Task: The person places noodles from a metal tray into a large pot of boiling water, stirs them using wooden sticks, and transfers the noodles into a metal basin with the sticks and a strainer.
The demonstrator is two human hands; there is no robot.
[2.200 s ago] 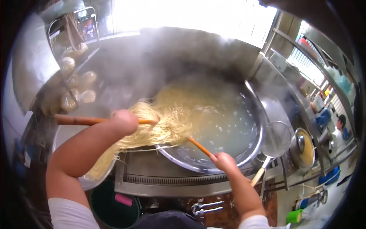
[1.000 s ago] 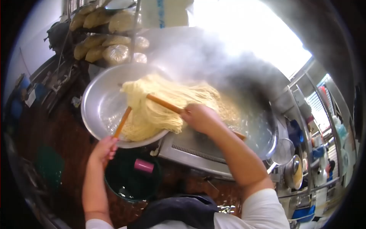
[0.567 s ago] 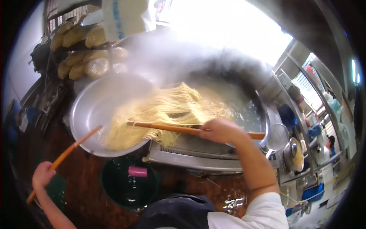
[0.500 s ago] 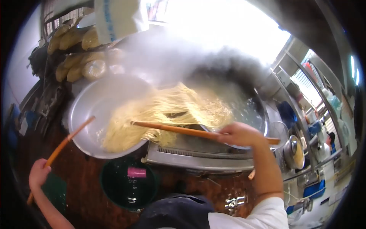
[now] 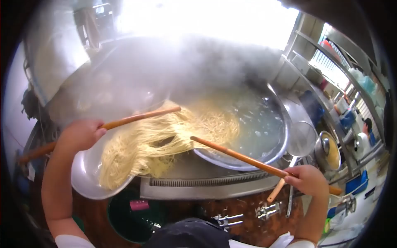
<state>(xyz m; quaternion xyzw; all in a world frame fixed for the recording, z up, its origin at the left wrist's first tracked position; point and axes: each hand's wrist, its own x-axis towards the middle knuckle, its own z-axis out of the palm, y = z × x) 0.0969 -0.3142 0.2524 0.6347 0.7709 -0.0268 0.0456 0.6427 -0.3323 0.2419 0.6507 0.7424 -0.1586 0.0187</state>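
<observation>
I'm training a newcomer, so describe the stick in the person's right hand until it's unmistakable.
Find the near rim of the big steaming pot. Crossing that rim is a long orange-brown stick, gripped by the right hand, its tip at the noodles. Unlike the other stick, in the left hand, which rises toward the picture's right, this one slopes down that way.

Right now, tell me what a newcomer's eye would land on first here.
Probably the pale noodles, strung from the metal basin at left to the big pot at centre right. Next, two long wooden sticks, one in the left hand, one in the right hand, and white steam towards the top.
</observation>
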